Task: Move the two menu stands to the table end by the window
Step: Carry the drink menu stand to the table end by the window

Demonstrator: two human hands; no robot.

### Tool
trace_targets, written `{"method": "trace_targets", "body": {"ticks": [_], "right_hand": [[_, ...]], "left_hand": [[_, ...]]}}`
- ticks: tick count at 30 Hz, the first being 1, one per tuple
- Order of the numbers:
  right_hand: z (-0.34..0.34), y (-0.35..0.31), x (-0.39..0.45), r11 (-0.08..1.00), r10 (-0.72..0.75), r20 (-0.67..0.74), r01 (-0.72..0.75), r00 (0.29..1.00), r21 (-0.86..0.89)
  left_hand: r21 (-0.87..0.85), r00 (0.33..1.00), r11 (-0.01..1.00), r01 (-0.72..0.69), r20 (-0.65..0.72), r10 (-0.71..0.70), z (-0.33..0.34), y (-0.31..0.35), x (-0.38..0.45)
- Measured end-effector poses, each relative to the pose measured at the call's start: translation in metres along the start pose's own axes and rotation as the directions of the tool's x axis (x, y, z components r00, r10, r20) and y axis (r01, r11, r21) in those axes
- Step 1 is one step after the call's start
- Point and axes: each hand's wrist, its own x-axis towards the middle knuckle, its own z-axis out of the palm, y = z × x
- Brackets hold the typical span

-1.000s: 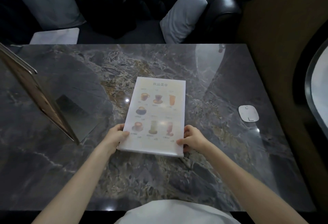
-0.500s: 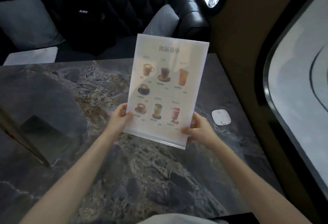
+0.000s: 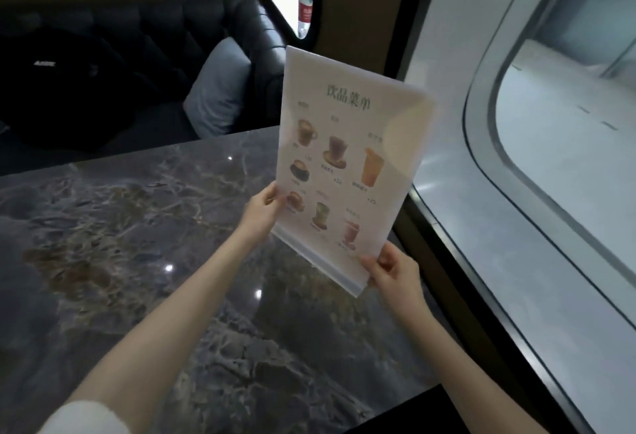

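Note:
A white drinks menu stand (image 3: 347, 165) with pictures of cups and a clear base strip is held upright in the air over the right end of the dark marble table (image 3: 120, 244), close to the window (image 3: 550, 158). My left hand (image 3: 263, 208) grips its lower left edge. My right hand (image 3: 389, 270) grips its lower right corner by the base. The other menu stand is out of view.
A black quilted sofa (image 3: 155, 41) with a grey cushion (image 3: 222, 89) and a black bag (image 3: 65, 86) sits beyond the table. A bottle (image 3: 305, 0) stands in a small opening behind the sofa. The window ledge (image 3: 457, 254) runs along the table's right end.
The menu stand lay flat on the table, then both hands lifted it upright and carried it right toward the window. The view has turned right, so the second stand has left the frame.

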Motion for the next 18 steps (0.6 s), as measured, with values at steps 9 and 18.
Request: {"method": "trace_targets", "body": {"ticks": [9, 18], "right_hand": [[-0.051, 0.027, -0.018, 0.992, -0.019, -0.250, -0.014, 0.968, -0.129], [-0.058, 0.062, -0.029, 0.980, -0.007, -0.384, -0.070, 0.923, -0.188]], "left_hand": [[0.002, 0.986, 1.000, -0.021, 0.166, 0.020, 0.088, 0.024, 0.024], [0.029, 0.946, 0.998, 0.058, 0.317, -0.064, 0.136, 0.023, 0.042]]}}
